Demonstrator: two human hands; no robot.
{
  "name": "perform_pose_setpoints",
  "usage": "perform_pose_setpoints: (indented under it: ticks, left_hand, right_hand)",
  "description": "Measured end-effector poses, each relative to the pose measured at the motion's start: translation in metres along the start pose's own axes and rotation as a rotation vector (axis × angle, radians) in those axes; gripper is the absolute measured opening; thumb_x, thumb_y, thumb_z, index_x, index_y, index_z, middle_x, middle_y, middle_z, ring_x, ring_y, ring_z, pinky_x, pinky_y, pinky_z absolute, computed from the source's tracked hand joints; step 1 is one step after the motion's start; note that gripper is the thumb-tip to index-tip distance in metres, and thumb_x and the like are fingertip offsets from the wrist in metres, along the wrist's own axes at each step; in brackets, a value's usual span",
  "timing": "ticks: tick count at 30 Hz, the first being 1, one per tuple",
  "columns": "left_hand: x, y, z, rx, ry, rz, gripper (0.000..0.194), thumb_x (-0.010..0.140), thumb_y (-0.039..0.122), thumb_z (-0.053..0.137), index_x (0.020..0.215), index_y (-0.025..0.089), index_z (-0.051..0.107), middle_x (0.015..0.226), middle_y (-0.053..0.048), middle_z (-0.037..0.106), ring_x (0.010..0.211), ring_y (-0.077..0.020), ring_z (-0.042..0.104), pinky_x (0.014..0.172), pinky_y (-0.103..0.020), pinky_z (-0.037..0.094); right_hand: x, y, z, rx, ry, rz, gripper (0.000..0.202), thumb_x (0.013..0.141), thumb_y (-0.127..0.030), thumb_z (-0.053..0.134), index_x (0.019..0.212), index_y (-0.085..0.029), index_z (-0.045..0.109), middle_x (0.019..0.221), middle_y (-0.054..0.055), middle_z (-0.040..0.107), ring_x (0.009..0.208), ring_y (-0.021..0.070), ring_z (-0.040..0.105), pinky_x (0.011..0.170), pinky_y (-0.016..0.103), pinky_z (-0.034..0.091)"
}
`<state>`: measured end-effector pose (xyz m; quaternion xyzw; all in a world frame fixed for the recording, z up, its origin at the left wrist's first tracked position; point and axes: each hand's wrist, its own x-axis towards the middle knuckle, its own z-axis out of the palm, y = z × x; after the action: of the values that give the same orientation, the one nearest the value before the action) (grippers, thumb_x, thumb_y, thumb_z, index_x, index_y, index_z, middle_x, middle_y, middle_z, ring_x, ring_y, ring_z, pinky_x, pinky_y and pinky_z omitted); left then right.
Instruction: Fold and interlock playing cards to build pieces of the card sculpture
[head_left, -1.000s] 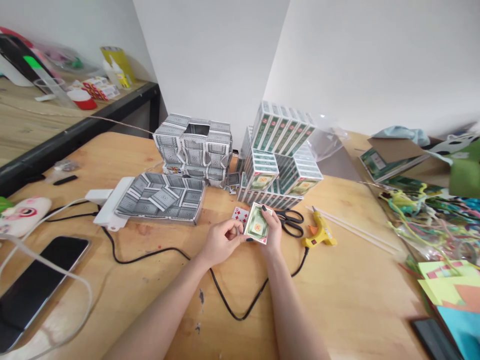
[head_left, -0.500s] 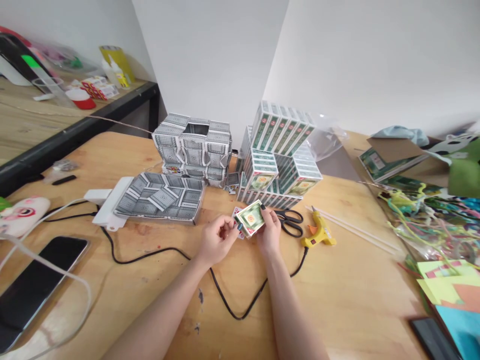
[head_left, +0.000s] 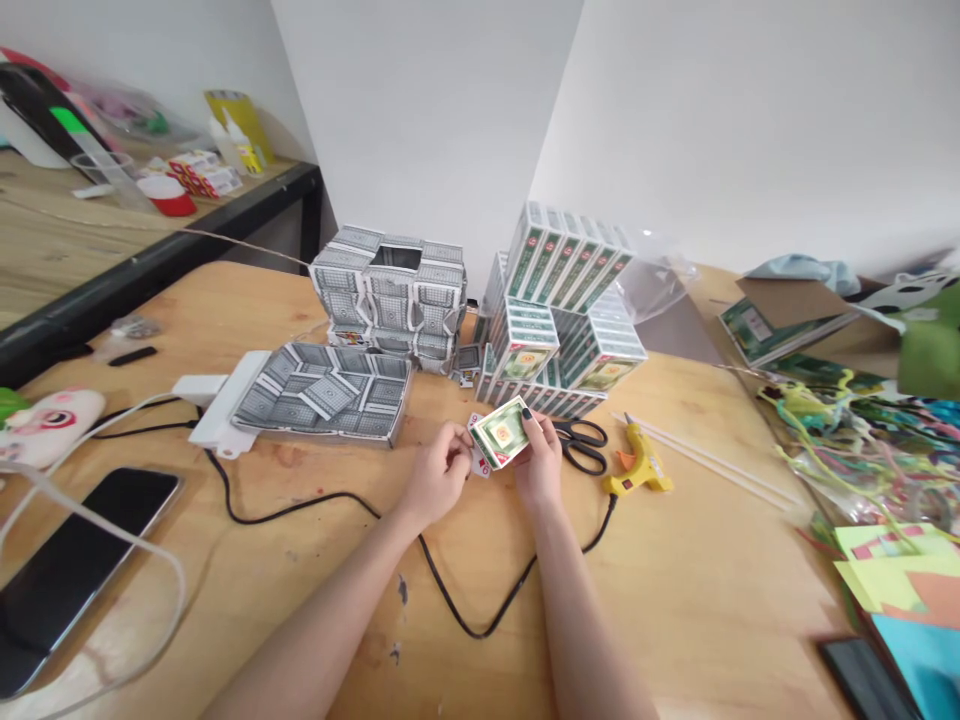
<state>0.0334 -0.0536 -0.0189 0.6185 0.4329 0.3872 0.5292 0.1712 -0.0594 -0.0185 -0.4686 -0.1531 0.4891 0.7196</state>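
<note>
My right hand (head_left: 538,462) is wrapped round the right side of a green and white card box (head_left: 501,432), held tilted above the table. Just left of the box is my left hand (head_left: 441,470), its fingers curled in and close to the box's left corner; whether anything small is between them is hidden. A playing card (head_left: 478,462) shows partly from under the box. Black scissors (head_left: 589,445) lie right behind my right hand. Beyond, green and white card boxes (head_left: 559,265) are stacked. To their left stands a structure covered in grey-backed cards (head_left: 390,295).
A card-lined tray (head_left: 322,395) rests against a white power strip (head_left: 225,415). A yellow glue gun (head_left: 637,462) lies at right, its black cord (head_left: 480,634) looping round my forearms. A phone (head_left: 82,560) is at left, colored paper (head_left: 892,590) at right.
My left fingers have drawn slightly left, away from the box, and curled in. The box has turned a little in my right hand, and the view has shifted slightly.
</note>
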Motion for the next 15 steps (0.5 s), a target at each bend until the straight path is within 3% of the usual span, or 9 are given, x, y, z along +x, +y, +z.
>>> perform_pose_setpoints:
  ticks: [3,8,15]
  left_hand:
    - [-0.002,0.004,0.000,-0.167,-0.096,-0.053,0.006,0.076,0.021,0.040,0.076,0.017,0.045,0.052,0.007,0.035,0.044,-0.0065,0.034,0.044,-0.019,0.027]
    - [-0.001,0.011,-0.001,-0.219,-0.088,-0.142,0.029,0.074,0.042,0.054,0.069,0.014,0.048,0.054,0.005,0.037,0.046,-0.0049,0.034,0.040,-0.018,0.026]
    - [0.002,0.009,0.002,-0.278,-0.129,-0.189,0.037,0.071,0.045,0.057,0.055,0.014,0.044,0.046,0.005,0.038,0.042,-0.0048,0.034,0.041,-0.019,0.032]
  right_hand:
    - [0.000,0.001,0.000,-0.044,-0.009,-0.020,0.024,0.062,-0.034,0.069,0.074,-0.019,0.056,0.063,-0.006,0.056,0.051,0.0083,0.049,0.050,0.021,0.040]
    - [0.000,0.002,0.000,-0.106,-0.043,-0.055,0.026,0.063,-0.036,0.068,0.078,-0.019,0.056,0.066,-0.005,0.057,0.053,0.0098,0.051,0.051,0.022,0.040]
    - [-0.002,0.000,0.000,-0.109,-0.053,-0.053,0.023,0.064,-0.035,0.067,0.079,-0.020,0.056,0.066,-0.005,0.056,0.054,0.0089,0.049,0.052,0.020,0.040]
